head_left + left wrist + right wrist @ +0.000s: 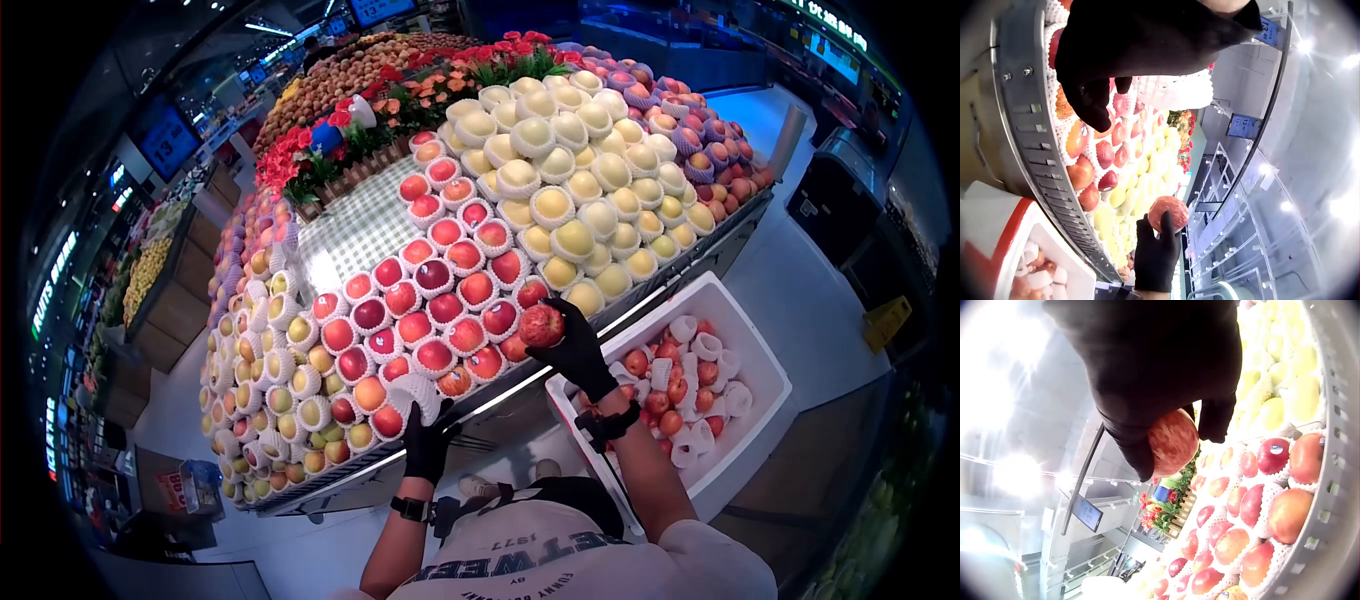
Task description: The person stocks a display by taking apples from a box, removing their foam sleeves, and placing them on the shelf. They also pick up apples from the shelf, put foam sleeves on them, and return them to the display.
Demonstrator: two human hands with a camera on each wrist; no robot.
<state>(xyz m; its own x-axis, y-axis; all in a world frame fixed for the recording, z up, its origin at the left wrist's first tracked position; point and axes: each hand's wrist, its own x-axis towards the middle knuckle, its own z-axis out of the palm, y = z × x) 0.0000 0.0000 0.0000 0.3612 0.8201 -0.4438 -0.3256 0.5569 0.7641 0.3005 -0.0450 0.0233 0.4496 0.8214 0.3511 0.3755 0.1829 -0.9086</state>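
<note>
My right hand [578,352], in a black glove, grips a red streaked apple [541,326] above the front edge of the fruit display. The right wrist view shows the bare apple [1173,442] between thumb and fingers. To the left, my gloved left hand [428,447] holds a white foam net sleeve [412,394] by its lower end, over the front row. In the left wrist view the sleeve [1175,92] sticks out past the curled fingers. Rows of red apples [413,327] in foam nets lie just beyond both hands.
A white foam box [765,385] with loose apples and nets stands at the right. Yellow fruit [573,238] is piled behind my right hand, more netted fruit [280,368] at the left. A checked cloth [365,225] shows before the flowers [285,150]. A metal rail [1054,181] edges the display.
</note>
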